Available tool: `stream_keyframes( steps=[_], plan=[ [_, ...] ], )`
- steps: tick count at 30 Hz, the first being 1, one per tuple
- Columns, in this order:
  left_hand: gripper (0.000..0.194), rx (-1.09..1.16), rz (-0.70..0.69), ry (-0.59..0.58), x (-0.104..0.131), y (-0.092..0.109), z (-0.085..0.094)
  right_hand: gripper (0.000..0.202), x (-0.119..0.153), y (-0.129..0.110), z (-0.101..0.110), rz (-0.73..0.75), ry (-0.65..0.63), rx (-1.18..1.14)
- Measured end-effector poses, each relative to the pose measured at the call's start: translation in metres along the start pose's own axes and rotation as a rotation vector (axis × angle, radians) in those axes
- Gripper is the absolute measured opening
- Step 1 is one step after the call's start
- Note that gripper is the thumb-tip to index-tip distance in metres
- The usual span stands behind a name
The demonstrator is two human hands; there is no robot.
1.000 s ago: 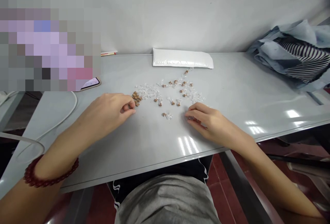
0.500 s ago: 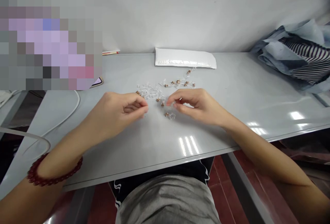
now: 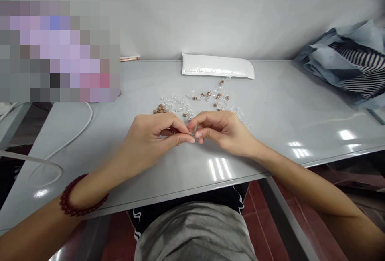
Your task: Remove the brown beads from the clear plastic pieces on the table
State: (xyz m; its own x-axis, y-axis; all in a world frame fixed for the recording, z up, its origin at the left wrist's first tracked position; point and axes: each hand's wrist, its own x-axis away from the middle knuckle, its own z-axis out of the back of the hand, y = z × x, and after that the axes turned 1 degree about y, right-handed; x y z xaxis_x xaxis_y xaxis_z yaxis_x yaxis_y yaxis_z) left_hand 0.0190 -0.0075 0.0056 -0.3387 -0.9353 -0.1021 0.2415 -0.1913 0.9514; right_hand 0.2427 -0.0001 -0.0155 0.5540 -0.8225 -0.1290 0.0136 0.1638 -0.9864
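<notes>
My left hand [image 3: 159, 134] is closed in a pinch, with a small brown cork stopper [image 3: 190, 132] just showing at its fingertips. Facing it, my right hand [image 3: 227, 132] pinches a tiny clear bottle [image 3: 195, 129], mostly covered by the fingers. The fingertips of both hands almost meet over the table. Behind my left hand lie a small heap of loose corks [image 3: 160, 109] and a spread of clear little bottles [image 3: 175, 102]. Several corked bottles [image 3: 219, 96] are scattered beyond my right hand.
A white padded envelope [image 3: 218, 66] lies against the wall at the back of the grey table [image 3: 174, 181]. On the right sits a blue bag with striped cloth [image 3: 357, 64]. White cable [image 3: 86, 122] runs over the left side. The upper left is blurred out.
My left hand has moved right, away from the corks, bringing its fingertips up to those of my right hand. My right hand has shifted slightly left and down.
</notes>
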Motion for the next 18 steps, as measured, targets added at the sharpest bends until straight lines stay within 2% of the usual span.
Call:
stream_keyframes(
  steps=[5, 8, 11, 14, 16, 18],
  plan=[
    [0.028, 0.163, 0.243, -0.159, -0.006, 0.007, 0.001, 0.020, 0.011, -0.001, -0.007, 0.246, 0.063, 0.298],
    [0.033, 0.162, 0.317, -0.114, -0.005, 0.006, -0.006, 0.020, 0.017, -0.001, -0.011, 0.331, 0.095, 0.368],
    [0.037, 0.079, 0.337, -0.080, -0.006, 0.002, -0.005, 0.015, 0.018, -0.001, -0.008, 0.323, 0.112, 0.360],
    [0.037, -0.057, 0.303, -0.088, -0.009, -0.001, 0.016, 0.012, 0.019, 0.001, 0.006, 0.270, 0.178, 0.531],
    [0.041, -0.200, 0.256, 0.010, -0.012, -0.002, 0.039, 0.012, 0.020, 0.006, 0.018, 0.235, 0.229, 0.718],
    [0.033, -0.409, 0.250, 0.079, -0.013, -0.004, 0.060, 0.012, 0.020, 0.011, 0.028, 0.209, 0.221, 0.858]
  ],
)
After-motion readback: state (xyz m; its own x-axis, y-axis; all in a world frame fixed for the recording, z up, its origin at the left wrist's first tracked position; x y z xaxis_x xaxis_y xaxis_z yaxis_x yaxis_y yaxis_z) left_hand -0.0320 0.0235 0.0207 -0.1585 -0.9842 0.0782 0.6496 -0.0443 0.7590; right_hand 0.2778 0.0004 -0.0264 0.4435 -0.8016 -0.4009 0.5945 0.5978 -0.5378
